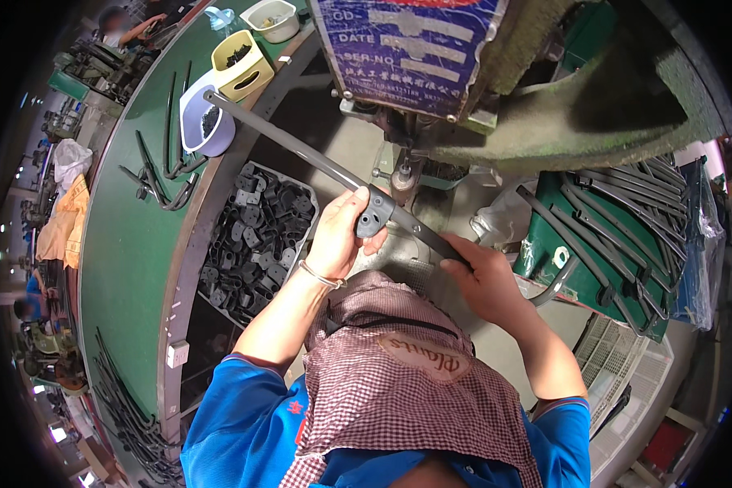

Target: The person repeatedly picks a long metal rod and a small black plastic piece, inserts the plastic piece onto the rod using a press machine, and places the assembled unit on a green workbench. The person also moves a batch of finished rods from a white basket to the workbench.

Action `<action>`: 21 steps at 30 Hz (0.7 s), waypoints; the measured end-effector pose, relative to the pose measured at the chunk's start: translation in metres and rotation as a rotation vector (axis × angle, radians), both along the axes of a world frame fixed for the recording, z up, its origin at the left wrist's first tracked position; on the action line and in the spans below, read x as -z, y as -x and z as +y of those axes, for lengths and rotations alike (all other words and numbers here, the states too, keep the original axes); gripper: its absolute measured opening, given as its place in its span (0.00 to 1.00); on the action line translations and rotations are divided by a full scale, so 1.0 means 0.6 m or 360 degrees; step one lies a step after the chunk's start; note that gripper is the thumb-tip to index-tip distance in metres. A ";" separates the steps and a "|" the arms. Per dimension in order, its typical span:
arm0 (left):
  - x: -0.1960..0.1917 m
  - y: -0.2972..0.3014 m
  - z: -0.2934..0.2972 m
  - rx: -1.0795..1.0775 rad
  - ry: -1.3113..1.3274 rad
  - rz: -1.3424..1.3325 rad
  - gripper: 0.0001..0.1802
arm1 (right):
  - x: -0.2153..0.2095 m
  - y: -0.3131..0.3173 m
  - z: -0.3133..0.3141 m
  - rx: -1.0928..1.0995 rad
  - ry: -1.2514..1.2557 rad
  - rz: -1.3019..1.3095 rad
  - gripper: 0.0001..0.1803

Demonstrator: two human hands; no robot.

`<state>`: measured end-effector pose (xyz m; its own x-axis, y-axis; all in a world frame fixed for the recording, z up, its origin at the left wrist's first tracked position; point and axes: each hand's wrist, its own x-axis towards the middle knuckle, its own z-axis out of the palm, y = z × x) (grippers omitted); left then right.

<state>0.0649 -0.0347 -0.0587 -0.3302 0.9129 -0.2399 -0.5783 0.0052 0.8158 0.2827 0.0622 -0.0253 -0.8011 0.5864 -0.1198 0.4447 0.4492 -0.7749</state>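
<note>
A long dark grey metal tube [301, 151] runs slantwise in front of me, its far end at the upper left over a lavender bin. Around its middle sits a dark grey bracket [373, 213] with round holes. My left hand [342, 228] is closed on the bracket, thumb on top. Farther down the tube, my right hand [481, 276] is wrapped round its near right end. Just beyond the bracket stands the lower tool [403, 174] of a green press [561, 150], close to the tube; whether they touch, I cannot tell.
A crate [256, 236] of loose brackets stands left of my left arm. The green bench [126, 252] beyond bears tubes, a lavender bin [206, 122] and a yellow bin [244, 67]. Bent tubes [618, 228] are piled on a green surface at right. One person [130, 32] sits at far upper left.
</note>
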 end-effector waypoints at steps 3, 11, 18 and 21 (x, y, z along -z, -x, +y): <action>-0.001 -0.002 0.011 -0.0016 -0.0038 0.0035 0.22 | -0.003 0.003 0.011 -0.0016 0.0178 0.0020 0.19; 0.001 0.008 0.060 -0.0035 -0.0075 0.0228 0.19 | -0.010 0.007 0.028 0.0052 -0.0175 0.0039 0.20; 0.018 0.023 0.100 0.0000 -0.0157 0.0521 0.16 | -0.007 0.016 0.039 0.0186 -0.0429 0.0027 0.19; 0.023 0.029 0.111 0.0044 0.0022 0.0480 0.15 | -0.005 0.019 0.039 0.0218 -0.0256 -0.0018 0.19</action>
<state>0.0474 0.0319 -0.0726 -0.3632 0.9200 -0.1470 -0.3094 0.0298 0.9505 0.2711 0.0857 -0.0222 -0.7117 0.7020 -0.0243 0.5183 0.5015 -0.6927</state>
